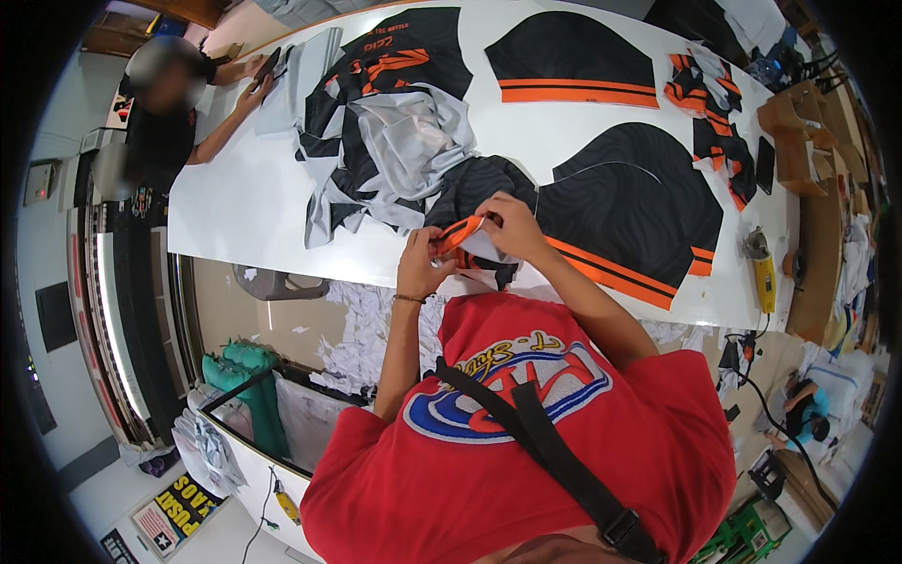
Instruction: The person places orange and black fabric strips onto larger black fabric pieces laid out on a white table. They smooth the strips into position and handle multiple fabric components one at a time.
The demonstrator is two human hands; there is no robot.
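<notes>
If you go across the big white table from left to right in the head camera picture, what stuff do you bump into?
Another person's hands → pile of grey and black fabric → left hand → small orange and white fabric piece → right hand → large black panel with orange stripes → yellow power tool → cardboard boxes.

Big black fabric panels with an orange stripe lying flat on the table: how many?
2. One black panel lies at the far edge of the white table; the other panel lies just right of the hands. More may be buried in the fabric pile.
</notes>
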